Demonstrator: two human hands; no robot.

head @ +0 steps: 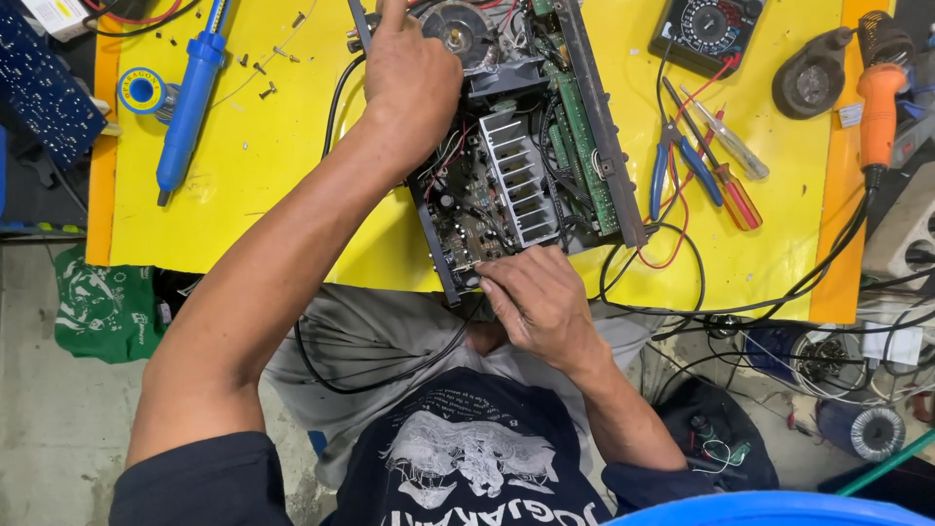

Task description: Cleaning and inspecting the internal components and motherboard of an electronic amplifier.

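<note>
Nearest the camera, the right hand (541, 302) rests at the near edge of an opened amplifier chassis (526, 166) on the yellow worktop (273, 185), its fingers (492, 282) pinched together on something too small to tell. At the far end, the left hand (409, 83) grips the chassis, fingers curled over it. This looks like probing the circuit board; a steady chassis seems needed. Left lies a round blue solder spool (142, 91), right a black multimeter (706, 29).
</note>
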